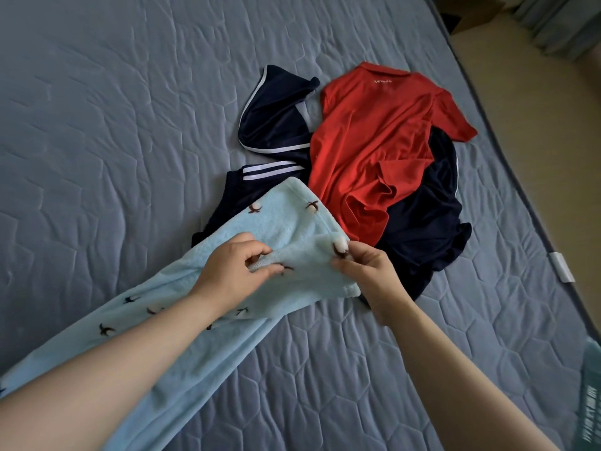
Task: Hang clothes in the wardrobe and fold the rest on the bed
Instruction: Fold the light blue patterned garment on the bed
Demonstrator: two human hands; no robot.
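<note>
A light blue fleece garment (286, 222) with small brown and white motifs stretches from the lower left up to the middle of the grey quilted bed (113, 125). My left hand (234, 271) pinches its upper end from the left. My right hand (367, 275) pinches the same end from the right. Behind it lies a red polo shirt (374, 141), spread over dark navy clothes with white stripes (276, 131). More navy fabric (429, 216) shows to the right of the shirt.
The bed's right edge (520, 190) runs diagonally, with a white clip (562, 266) on it. Beige floor (536, 92) lies beyond. A pale green basket (590, 402) shows at the lower right corner. A curtain hangs at the top right.
</note>
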